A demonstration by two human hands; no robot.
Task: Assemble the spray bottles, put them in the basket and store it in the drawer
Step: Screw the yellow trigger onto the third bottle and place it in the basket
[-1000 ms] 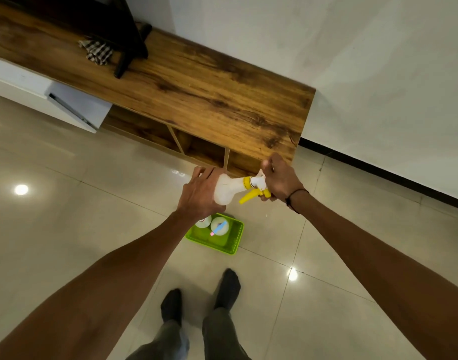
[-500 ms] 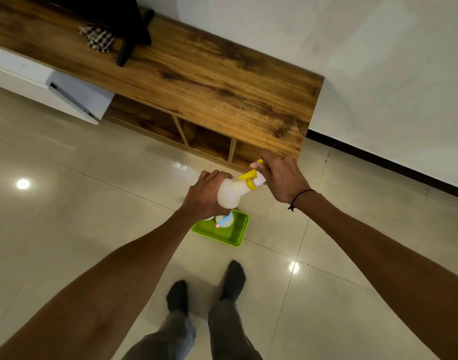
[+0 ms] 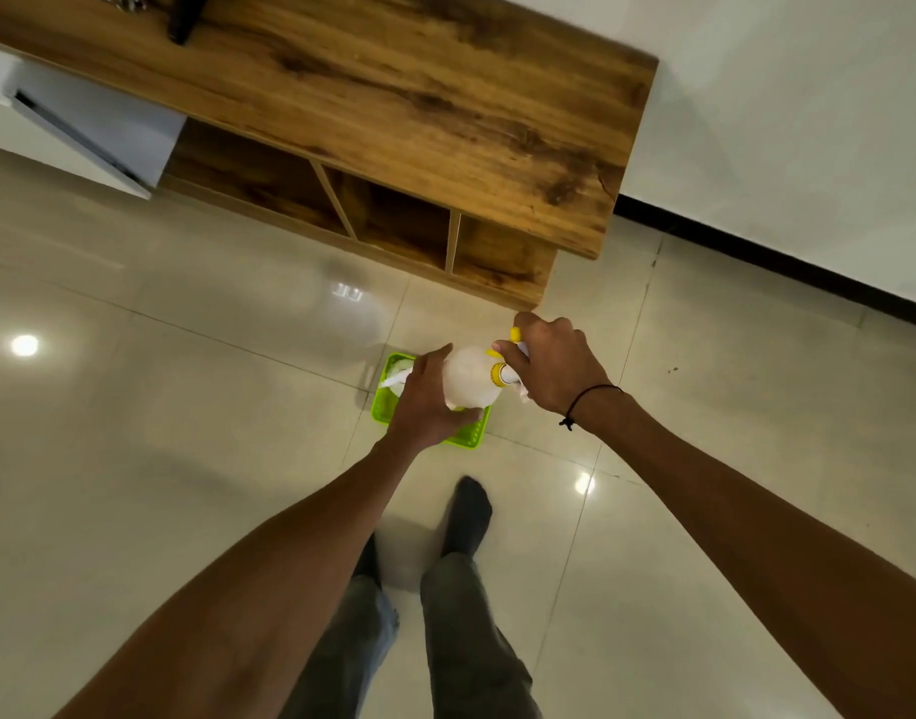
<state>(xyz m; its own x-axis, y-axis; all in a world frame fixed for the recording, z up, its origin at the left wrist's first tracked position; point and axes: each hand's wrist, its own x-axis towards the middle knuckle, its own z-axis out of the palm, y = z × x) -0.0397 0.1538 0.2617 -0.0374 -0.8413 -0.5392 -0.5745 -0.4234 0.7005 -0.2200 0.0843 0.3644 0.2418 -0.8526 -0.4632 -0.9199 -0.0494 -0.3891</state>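
We have lowered the spray bottle (image 3: 469, 378) over the green basket (image 3: 380, 409): left hand (image 3: 427, 402) grips its body, right hand (image 3: 552, 365) its yellow head (image 3: 497, 373); assembly seems nearly complete.

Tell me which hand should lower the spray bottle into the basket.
Left. The left hand wraps the bottle body directly above the green basket; the right hand only grips the yellow spray head.

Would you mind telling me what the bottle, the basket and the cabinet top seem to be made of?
Bottle: likely translucent white plastic, matte, milky body.
Basket: bright green plastic, apparently moulded, with a slotted wall.
Cabinet top: wood or wood-look laminate; dark grain streaks, low sheen, so which is unclear.
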